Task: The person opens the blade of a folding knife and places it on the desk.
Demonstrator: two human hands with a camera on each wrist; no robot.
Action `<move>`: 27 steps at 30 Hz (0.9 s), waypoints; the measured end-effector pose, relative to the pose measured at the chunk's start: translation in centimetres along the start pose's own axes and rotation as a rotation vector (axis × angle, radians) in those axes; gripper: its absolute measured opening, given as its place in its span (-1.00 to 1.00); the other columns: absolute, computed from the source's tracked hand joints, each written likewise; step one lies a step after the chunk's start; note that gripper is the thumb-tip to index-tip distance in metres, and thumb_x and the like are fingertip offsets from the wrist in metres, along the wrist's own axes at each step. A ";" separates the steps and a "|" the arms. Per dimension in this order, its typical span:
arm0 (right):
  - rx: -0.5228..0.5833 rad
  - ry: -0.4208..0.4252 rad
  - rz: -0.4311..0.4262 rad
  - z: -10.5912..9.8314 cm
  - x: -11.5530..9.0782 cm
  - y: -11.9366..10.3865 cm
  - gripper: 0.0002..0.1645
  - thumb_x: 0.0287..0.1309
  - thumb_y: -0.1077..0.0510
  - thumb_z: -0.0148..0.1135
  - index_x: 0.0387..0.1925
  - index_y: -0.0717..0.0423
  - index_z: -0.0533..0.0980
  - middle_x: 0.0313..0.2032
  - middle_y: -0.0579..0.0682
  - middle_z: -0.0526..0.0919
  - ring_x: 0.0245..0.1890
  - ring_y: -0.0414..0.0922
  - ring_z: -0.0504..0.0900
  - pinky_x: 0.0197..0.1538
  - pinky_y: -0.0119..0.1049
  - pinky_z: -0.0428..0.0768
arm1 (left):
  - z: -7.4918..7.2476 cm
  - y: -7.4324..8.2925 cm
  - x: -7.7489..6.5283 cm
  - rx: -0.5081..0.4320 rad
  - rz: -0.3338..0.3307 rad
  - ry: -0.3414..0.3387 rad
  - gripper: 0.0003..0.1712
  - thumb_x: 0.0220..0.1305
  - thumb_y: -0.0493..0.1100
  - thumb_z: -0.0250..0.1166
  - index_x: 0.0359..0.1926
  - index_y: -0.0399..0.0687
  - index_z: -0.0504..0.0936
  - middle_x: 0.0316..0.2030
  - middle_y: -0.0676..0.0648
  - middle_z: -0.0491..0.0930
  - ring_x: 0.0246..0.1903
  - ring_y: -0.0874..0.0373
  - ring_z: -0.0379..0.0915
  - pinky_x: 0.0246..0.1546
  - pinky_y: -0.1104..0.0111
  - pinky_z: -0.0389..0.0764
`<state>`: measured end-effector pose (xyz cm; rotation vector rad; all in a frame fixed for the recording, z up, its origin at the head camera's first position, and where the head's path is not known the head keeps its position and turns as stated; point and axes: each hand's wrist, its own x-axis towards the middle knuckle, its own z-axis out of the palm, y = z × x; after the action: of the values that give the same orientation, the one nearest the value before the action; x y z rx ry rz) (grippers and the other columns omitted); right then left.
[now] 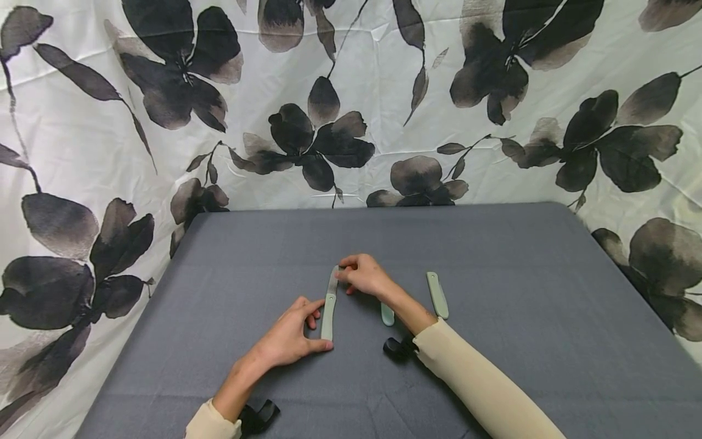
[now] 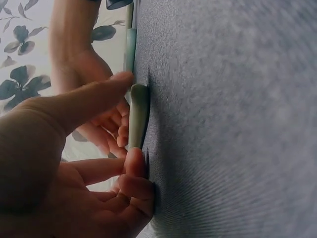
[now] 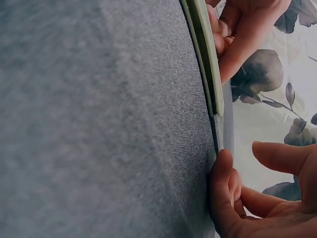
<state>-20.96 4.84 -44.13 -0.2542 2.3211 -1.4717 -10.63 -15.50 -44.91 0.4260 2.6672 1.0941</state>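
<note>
A folding knife (image 1: 328,318) with a pale green handle lies on the grey table, its blade (image 1: 333,281) swung out and pointing away from me. My left hand (image 1: 287,335) holds the handle (image 2: 138,116), thumb at the near end and index finger farther up its left side. By the blade's tip is my right hand (image 1: 366,275); in the right wrist view a fingertip (image 3: 223,161) touches the blade (image 3: 220,131) while the thumb stands apart. A second green knife (image 1: 387,314) lies partly hidden under the right forearm. To its right rests a third one (image 1: 437,296), folded.
The grey table (image 1: 521,262) reaches to a white cloth (image 1: 384,73) with dark flowers, hanging behind it. Black wrist mounts (image 1: 260,417) show below both wrists.
</note>
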 end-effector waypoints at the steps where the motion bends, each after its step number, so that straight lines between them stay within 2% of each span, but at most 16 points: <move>1: -0.006 0.000 -0.007 0.0 -0.1 0.0 -0.46 0.43 0.16 0.25 0.33 0.36 0.50 -0.22 0.14 0.67 -0.42 -0.08 0.72 -0.23 -0.23 0.73 | 0.1 0.0 0.0 0.003 -0.007 0.000 -0.04 0.08 -0.08 0.64 0.44 -0.30 0.43 -0.18 -0.02 0.42 -0.28 0.25 0.32 -0.18 0.44 0.37; 4: -0.030 0.009 -0.033 -0.1 -0.6 0.3 -0.44 0.43 0.16 0.25 0.33 0.38 0.49 -0.27 0.15 0.67 -0.43 -0.02 0.74 -0.23 -0.21 0.71 | 0.4 0.0 0.1 -0.003 -0.030 0.019 -0.03 0.12 -0.06 0.62 0.47 -0.27 0.40 -0.13 -0.01 0.43 -0.29 0.25 0.32 -0.19 0.44 0.37; 7: -0.045 0.042 -0.068 -0.3 -1.2 0.5 -0.48 0.43 0.17 0.25 0.29 0.37 0.51 -0.27 0.17 0.67 -0.42 0.02 0.72 -0.29 -0.21 0.67 | 0.9 0.2 0.3 -0.002 -0.038 0.078 -0.08 0.15 -0.07 0.61 0.46 -0.23 0.41 -0.12 0.00 0.43 -0.30 0.24 0.32 -0.23 0.44 0.38; 12: -0.092 0.145 -0.141 -0.9 -2.1 1.0 -0.64 0.41 0.19 0.28 0.15 0.26 0.63 -0.24 0.13 0.66 -0.45 -0.03 0.65 -0.41 -0.30 0.56 | 1.9 1.2 0.5 0.088 0.048 0.217 -0.23 0.20 -0.10 0.57 0.39 -0.21 0.51 -0.14 -0.01 0.45 -0.30 0.21 0.36 -0.26 0.41 0.44; 15: -0.125 0.189 -0.163 -1.5 -2.4 1.2 -0.70 0.40 0.18 0.30 0.08 0.22 0.67 -0.20 0.13 0.66 -0.44 -0.12 0.59 -0.37 -0.30 0.55 | 2.3 2.1 0.8 0.122 0.105 0.273 -0.37 0.24 -0.14 0.53 0.30 -0.18 0.59 -0.16 -0.03 0.49 -0.28 0.17 0.41 -0.24 0.38 0.50; 21: -0.193 0.242 -0.164 -2.9 -3.1 1.8 -0.76 0.38 0.20 0.31 -0.01 0.22 0.70 -0.17 0.15 0.68 -0.30 -0.09 0.58 -0.24 -0.28 0.53 | 3.3 3.1 1.4 0.107 0.190 0.275 -0.51 0.25 -0.23 0.51 0.19 -0.17 0.66 -0.16 -0.05 0.56 -0.20 0.11 0.51 -0.13 0.29 0.59; 27: -0.257 0.247 -0.126 -4.1 -3.6 2.3 -0.77 0.38 0.20 0.31 -0.02 0.22 0.69 -0.18 0.15 0.65 -0.27 -0.06 0.59 -0.22 -0.28 0.52 | 4.1 3.7 1.7 0.122 0.208 0.236 -0.54 0.24 -0.25 0.51 0.17 -0.15 0.67 -0.16 -0.03 0.60 -0.17 0.14 0.54 -0.07 0.26 0.62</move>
<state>-19.27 10.47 -43.90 -0.3071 2.7432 -1.3220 -10.24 -9.70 -45.31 0.6469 2.9626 1.1026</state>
